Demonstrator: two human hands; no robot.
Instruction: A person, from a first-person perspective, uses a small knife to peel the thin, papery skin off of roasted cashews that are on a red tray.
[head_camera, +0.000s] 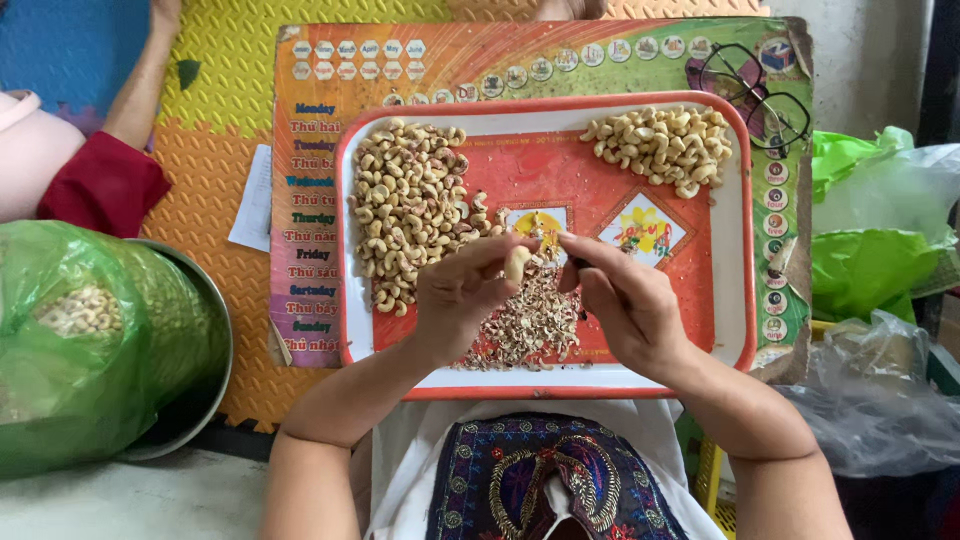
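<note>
Foam floor mats (220, 90) carry a red-rimmed tray (745, 300) with unpeeled cashews (405, 205), peeled ones (662, 145) and a skin heap (530, 325). Over it the left hand (460, 295) pinches one cashew kernel (516, 264), while the right hand (625, 300) is clenched on a small dark blade (580, 264). Light and brittle, I'd judge; best held by its ends.
</note>
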